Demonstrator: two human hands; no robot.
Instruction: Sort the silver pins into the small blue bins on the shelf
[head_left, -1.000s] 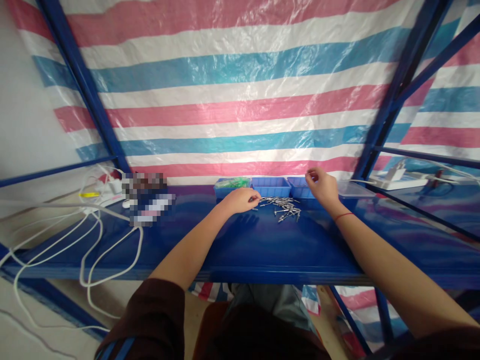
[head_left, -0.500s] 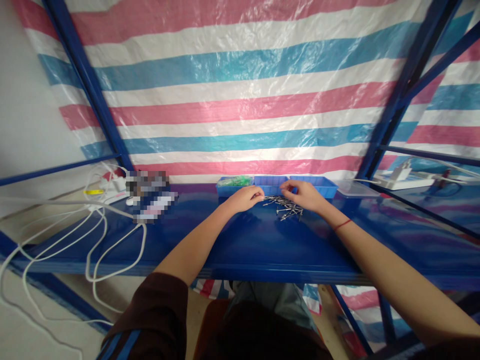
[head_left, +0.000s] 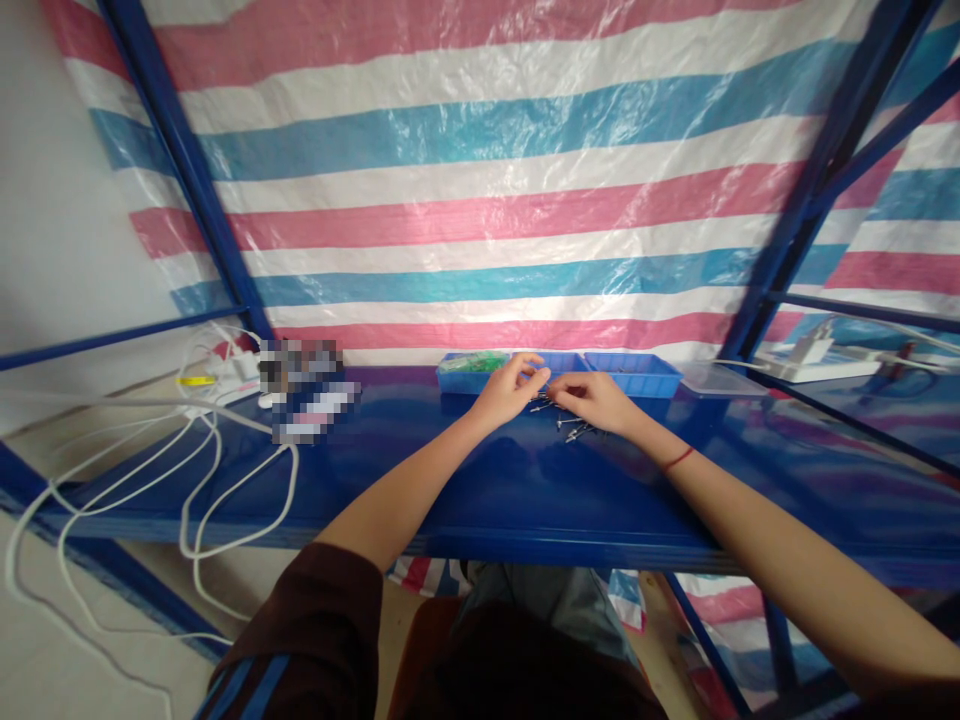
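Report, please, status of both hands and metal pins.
Left hand: half open. Right hand: at pins, grip contents unclear. Pins: loose on table, partly hidden by right hand.

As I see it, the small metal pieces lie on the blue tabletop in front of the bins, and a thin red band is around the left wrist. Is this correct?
The side is wrong: the head view shows the thin red band around the right wrist. The small metal pieces do lie on the blue tabletop in front of the bins.

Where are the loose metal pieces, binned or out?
Out: the loose metal pieces lie on the blue tabletop, in front of the blue bins.
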